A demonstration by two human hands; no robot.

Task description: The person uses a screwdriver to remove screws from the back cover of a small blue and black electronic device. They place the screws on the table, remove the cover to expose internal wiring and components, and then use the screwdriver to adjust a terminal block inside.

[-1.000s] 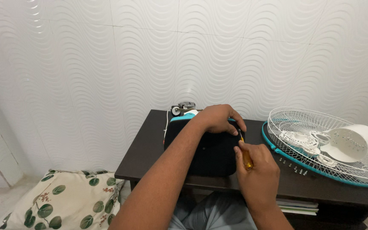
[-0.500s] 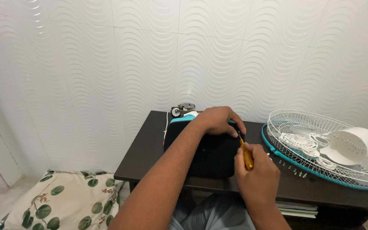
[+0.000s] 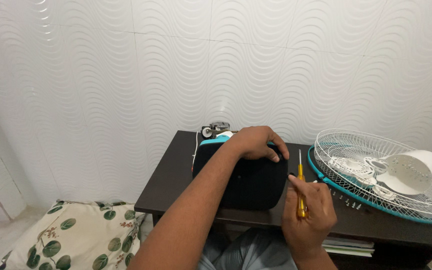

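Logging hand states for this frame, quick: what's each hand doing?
Left hand: resting on top of the black fan base, fingers curled over it.
Right hand: closed around a yellow screwdriver, tip up.
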